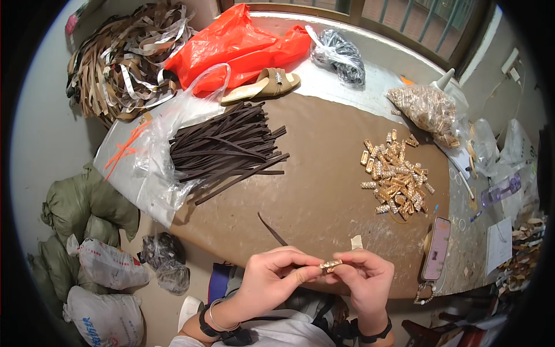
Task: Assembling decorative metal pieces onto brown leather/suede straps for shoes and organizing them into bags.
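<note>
My left hand (281,276) and my right hand (365,280) meet just over the table's near edge, fingertips pinched together. Between them is a small gold ornament (331,265) set with sparkling stones, gripped by my right thumb and fingers. A dark brown strap (270,228) runs from the tabletop in behind my left fingers, whose pinch meets the ornament's left end. How the strap sits in those fingers is hidden. Beyond, at the left, lies a bundle of dark brown straps (225,144) on clear plastic. A pile of similar gold ornaments (399,179) lies to the right.
A sandal (266,87) and red plastic bag (231,52) lie at the back. Ribbon strips (124,63) heap at far left. A bag of ornaments (426,110) stands back right, a phone (436,248) at the right edge. Sacks (104,315) sit on the floor at left.
</note>
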Available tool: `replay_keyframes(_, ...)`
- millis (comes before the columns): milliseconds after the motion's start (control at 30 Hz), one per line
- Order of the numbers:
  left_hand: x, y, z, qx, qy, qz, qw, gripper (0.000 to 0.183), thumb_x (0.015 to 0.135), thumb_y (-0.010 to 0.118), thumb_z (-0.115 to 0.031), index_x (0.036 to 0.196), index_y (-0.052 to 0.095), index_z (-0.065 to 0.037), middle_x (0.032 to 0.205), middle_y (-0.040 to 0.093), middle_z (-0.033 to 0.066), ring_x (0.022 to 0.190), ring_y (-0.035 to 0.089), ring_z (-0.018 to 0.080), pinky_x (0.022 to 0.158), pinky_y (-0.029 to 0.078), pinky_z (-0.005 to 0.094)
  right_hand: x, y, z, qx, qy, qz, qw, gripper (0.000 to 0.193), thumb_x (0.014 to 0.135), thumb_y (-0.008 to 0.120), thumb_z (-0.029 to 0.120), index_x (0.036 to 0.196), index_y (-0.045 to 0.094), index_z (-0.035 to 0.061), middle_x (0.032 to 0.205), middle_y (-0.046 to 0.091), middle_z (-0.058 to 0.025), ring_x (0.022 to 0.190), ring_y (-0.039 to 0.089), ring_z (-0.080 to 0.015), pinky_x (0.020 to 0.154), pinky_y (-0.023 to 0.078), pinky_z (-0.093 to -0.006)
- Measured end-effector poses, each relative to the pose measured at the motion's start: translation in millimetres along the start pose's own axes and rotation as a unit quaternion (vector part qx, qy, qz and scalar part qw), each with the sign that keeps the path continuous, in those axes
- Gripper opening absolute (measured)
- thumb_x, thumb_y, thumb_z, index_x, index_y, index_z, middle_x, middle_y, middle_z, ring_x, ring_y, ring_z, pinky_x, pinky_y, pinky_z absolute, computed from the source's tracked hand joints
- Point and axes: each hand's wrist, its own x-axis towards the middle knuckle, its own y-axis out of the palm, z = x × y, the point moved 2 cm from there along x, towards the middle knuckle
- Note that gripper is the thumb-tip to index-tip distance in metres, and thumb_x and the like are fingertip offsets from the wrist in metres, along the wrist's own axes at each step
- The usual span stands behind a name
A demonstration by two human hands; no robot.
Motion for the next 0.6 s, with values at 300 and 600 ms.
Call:
replay_keyframes(300, -3.1, 7.9, 2.6, 0.089, 0.125, -0.062, 0.986, 0.012, 0.085, 0.072, 0.005, 0.096, 0.074, 0.004, 0.091, 0.071, 0.0111, 0.077, 0.066, 0.0139, 0.066, 0.053, 0.0248, -12.6, 26.0, 16.4, -0.357, -0.274, -0.085, 0.889, 0.018, 0.075, 0.076, -0.008, 0.091, 0.071, -0.0006, 0.085, 0.067, -0.0112, 0.076, 0.066, -0.0202, 0.068, 0.052, -0.0281)
replay_keyframes(600, -0.3, 6.9, -4.7, -0.019, -0.101, 0.055, 0.993, 0.021, 0.092, 0.069, -0.003, 0.112, 0.073, 0.0, 0.098, 0.07, 0.0084, 0.077, 0.065, 0.0088, 0.062, 0.054, 0.0199, -16.7, 18.5, 12.4, -0.371, -0.263, -0.03, 0.89, 0.019, 0.07, 0.075, -0.008, 0.085, 0.067, -0.0011, 0.082, 0.066, -0.0094, 0.068, 0.064, -0.0143, 0.06, 0.051, -0.025)
